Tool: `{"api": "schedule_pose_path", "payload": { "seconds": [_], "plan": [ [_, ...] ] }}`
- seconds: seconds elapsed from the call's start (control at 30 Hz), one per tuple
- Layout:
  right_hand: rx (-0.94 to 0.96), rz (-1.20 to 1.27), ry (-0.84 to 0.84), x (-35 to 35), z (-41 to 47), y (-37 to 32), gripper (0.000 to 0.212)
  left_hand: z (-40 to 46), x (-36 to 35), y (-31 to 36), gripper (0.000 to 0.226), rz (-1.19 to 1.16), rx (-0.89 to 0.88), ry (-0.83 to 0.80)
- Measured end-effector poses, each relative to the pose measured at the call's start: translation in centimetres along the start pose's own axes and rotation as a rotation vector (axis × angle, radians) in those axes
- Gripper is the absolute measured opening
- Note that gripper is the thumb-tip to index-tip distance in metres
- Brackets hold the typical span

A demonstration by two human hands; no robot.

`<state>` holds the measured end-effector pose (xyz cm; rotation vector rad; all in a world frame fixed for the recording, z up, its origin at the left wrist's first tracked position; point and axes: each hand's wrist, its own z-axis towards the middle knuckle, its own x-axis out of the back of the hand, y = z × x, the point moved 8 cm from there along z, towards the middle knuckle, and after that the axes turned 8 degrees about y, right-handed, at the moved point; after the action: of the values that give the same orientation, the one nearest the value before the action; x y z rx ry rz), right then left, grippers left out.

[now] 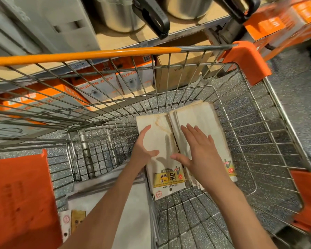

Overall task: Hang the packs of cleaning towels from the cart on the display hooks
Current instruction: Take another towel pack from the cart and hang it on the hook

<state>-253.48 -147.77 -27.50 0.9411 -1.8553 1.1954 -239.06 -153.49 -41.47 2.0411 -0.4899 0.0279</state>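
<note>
Centre frame: left hand (pixel 145 148) gripping left towel pack (pixel 162 155) edge, fingers curled; right hand (pixel 199 150) lying flat, fingers spread, on right pack (pixel 199 115).

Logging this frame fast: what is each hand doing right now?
Left hand: grips the edge of the left towel pack, thumb on top.
Right hand: open, flat on the right pack stack.

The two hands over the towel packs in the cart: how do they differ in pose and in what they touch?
The left hand curls around the edge of the left pack of cream cleaning towels, thumb on top; the right hand lies on the right stack of cream towel packs with its fingers straight. The left hand grips; the right hand only rests or presses. Both are bare and reach into the wire shopping cart.
</note>
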Motion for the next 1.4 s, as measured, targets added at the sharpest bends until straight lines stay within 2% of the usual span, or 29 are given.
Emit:
{"api": "schedule_pose_path", "payload": {
  "seconds": [0.1, 0.2, 0.33, 0.43, 0.6, 0.67, 0.77, 0.9, 1.0, 1.07, 1.23, 1.4],
  "plan": [
    [-0.004, 0.0, -0.015, -0.3, -0.2, 0.1, 0.085, -1.5, 2.0, 1.9, 0.085, -0.07, 0.025, 0.03],
    [-0.041, 0.039, -0.028, -0.3, 0.0, 0.4, 0.086, -3.5, 4.2, 4.3, 0.086, -0.292, 0.058, 0.021],
    [-0.126, 0.23, 0.008, 0.8, -0.2, 0.5, 0.088, -6.3, 5.4, 7.2, 0.087, -0.37, 0.054, -0.06],
    [-0.172, 0.315, 0.008, 1.9, -0.7, 1.1, 0.086, -7.3, 4.1, 8.9, 0.088, -0.416, 0.034, -0.124],
    [-0.221, 0.403, 0.049, 5.6, -1.5, 4.0, 0.084, -7.2, -0.9, 10.8, 0.086, -0.478, 0.007, -0.115],
    [-0.203, 0.308, 0.062, 6.5, -1.5, 5.3, 0.081, -6.8, -3.9, 11.1, 0.085, -0.519, 0.001, -0.126],
    [-0.239, 0.082, -0.051, 4.8, -1.5, 7.8, 0.08, -6.0, -8.6, 10.5, 0.086, -0.464, 0.008, -0.177],
    [-0.279, -0.019, -0.299, 0.3, -2.1, 10.2, 0.094, -5.1, -11.8, 8.5, 0.089, -0.2, -0.039, -0.262],
    [-0.291, 0.018, -0.315, -1.1, -2.4, 10.9, 0.103, -4.6, -11.6, 7.7, 0.094, 0.015, -0.083, -0.196],
    [-0.302, 0.07, -0.3, -1.2, -2.5, 11.2, 0.105, -4.9, -11.2, 7.4, 0.099, 0.077, -0.068, -0.137],
    [-0.302, 0.144, -0.295, -1.5, -2.5, 11.5, 0.106, -7.4, -11.4, 6.8, 0.103, -0.13, -0.051, -0.156],
    [-0.308, 0.168, -0.296, -1.7, -2.3, 11.6, 0.112, -7.7, -12.1, 7.1, 0.106, -0.202, -0.029, -0.086]
  ]
}}
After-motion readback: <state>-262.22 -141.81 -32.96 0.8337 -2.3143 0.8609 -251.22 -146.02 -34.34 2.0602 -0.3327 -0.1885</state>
